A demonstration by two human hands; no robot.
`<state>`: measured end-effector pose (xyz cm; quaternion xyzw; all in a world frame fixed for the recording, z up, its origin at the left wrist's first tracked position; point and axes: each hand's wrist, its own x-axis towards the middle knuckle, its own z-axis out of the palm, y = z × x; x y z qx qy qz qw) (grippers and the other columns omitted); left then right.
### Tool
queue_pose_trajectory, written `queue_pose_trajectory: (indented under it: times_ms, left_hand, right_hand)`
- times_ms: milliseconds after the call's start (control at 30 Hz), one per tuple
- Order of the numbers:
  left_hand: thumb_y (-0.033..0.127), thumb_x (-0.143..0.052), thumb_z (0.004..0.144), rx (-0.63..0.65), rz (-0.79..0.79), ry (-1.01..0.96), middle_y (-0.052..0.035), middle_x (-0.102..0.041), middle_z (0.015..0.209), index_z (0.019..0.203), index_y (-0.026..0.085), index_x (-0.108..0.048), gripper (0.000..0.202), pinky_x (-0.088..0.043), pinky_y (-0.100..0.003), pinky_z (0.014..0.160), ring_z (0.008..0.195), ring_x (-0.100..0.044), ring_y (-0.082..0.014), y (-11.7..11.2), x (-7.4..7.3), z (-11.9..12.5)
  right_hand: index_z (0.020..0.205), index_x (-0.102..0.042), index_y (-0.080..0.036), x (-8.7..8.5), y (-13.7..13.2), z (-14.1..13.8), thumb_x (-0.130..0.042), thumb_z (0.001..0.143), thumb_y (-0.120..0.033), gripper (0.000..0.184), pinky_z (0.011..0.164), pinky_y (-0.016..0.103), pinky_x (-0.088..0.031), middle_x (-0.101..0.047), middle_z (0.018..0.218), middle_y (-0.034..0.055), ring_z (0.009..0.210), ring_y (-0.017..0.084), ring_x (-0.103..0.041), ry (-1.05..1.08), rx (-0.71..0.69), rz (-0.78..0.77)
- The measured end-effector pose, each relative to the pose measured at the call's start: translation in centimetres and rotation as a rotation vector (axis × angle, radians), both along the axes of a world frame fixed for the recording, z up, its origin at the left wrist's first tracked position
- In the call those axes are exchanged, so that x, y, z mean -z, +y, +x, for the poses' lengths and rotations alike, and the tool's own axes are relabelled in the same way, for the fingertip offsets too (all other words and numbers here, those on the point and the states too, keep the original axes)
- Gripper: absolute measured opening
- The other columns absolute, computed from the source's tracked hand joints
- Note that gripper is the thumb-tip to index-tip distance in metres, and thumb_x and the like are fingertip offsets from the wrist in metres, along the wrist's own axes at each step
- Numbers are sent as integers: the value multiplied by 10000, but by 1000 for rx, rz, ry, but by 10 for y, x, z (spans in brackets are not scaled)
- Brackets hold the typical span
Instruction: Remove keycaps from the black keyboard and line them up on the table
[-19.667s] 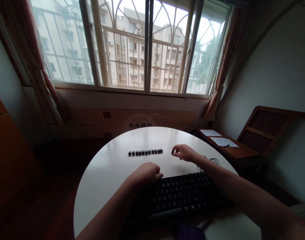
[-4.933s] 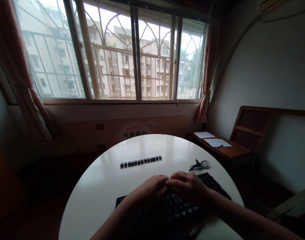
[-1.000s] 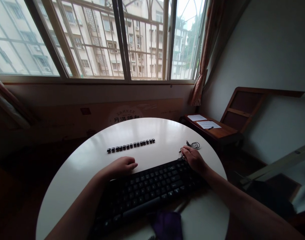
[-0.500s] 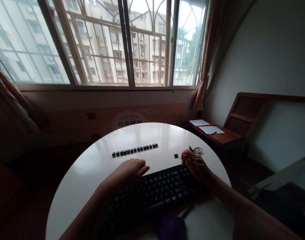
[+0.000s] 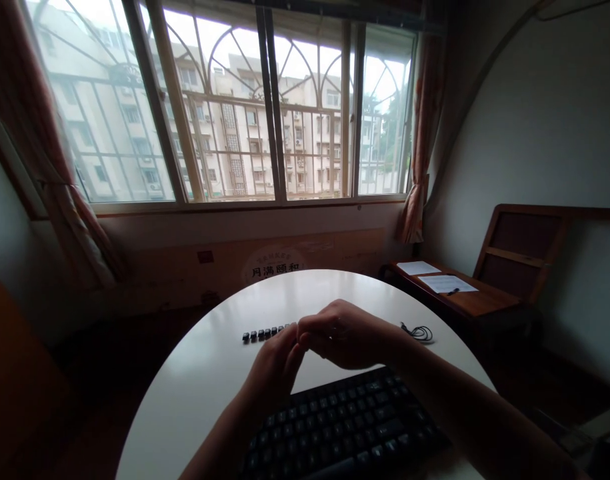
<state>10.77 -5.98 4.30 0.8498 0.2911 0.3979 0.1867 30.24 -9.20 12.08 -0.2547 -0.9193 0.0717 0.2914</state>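
Note:
My left hand (image 5: 275, 363) is closed, thumb and fingers pinched together, and its fingertips meet those of my right hand (image 5: 342, 337) above the white table. Whatever sits between the fingertips is hidden. My right hand is curled shut; the thin wire keycap puller it held half a second ago is covered by the fingers now. A row of black keycaps (image 5: 261, 334) stands just beyond my left hand, its right part hidden behind the hands. Below both hands lies a black keyboard (image 5: 339, 420), partly covered by my forearms.
The round white table (image 5: 185, 373) carries a coiled black cable (image 5: 419, 333) to the right. A wooden chair-like piece (image 5: 489, 303) beyond it holds paper sheets (image 5: 447, 284) and a pen (image 5: 453, 291). A barred window (image 5: 279, 133) and curtains are behind.
My right hand has swung left from the keyboard's right end to meet my left hand. The puller and the small black piece at its tip have gone from sight. The view has tilted up.

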Motion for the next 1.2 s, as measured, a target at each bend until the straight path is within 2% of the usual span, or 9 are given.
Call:
queue_pose_trajectory:
  times_ms: [133,267,467,533,600,733,933,1100,1200]
  left_hand:
    - [483,-364,1001,-18,-30,-88,-50,-636,841,909,191,-568,368,-464,-306,694,741,-570,-187,4,8,-2]
    - [530,-372,987,-22,-140,-102,-24,-590,751,900,196,-550,388,-429,-278,607,679,-534,-172,10,14,-1]
    - [616,-427,939,-13,-366,-214,56,-405,590,797,203,-472,439,-312,-233,466,490,-376,-106,9,16,4]
    - [644,-448,919,26,-429,-231,62,-388,583,795,201,-470,460,-303,-226,452,476,-364,-97,9,18,5]
    - [655,-484,897,59,-487,-229,65,-386,578,799,198,-473,468,-306,-219,447,474,-371,-92,11,21,6]
    - [695,-551,833,96,-555,-276,71,-385,552,766,192,-469,514,-309,-210,423,450,-374,-81,19,27,10]
    - [668,-631,790,120,-517,-318,71,-397,546,786,168,-537,509,-312,-204,407,435,-370,-69,21,27,12]
    - [607,-623,832,148,-459,-311,66,-409,540,823,148,-591,460,-289,-198,406,430,-366,-66,20,27,15]
    - [674,-559,837,149,-487,-345,63,-418,571,887,151,-585,527,-306,-203,395,432,-369,-73,23,31,15]
  right_hand:
    - [868,-623,-187,-9,-5,-1,-517,934,-149,130,571,182,-348,-626,673,-28,549,74,-483,-23,-6,19]
    - [881,-625,-195,-12,1,7,-507,971,-193,149,597,193,-354,-642,736,-20,614,84,-520,-71,22,-15]
    - [863,-619,-167,-18,7,19,-336,1061,-327,381,785,291,-428,-641,879,47,839,155,-559,-28,196,45]
    - [932,-641,-172,-16,9,20,-346,1056,-307,347,845,322,-435,-647,983,67,935,179,-564,-26,221,62]
    - [1077,-642,-184,-10,12,19,-410,1024,-221,241,822,309,-447,-653,1064,80,970,189,-581,-37,233,45]
    - [1219,-606,-218,1,21,17,-453,976,-120,304,693,250,-430,-706,984,57,825,160,-629,-119,158,-58]
    - [1056,-679,-199,8,33,18,-673,862,-156,198,620,197,-379,-692,890,13,729,107,-578,-188,13,-33]
    - [955,-710,-185,15,40,15,-696,879,-263,110,580,185,-359,-642,790,-5,657,82,-532,-171,-30,-31]
    - [931,-715,-175,13,42,18,-702,874,-256,100,607,184,-391,-657,823,7,691,88,-560,-134,-61,-79]
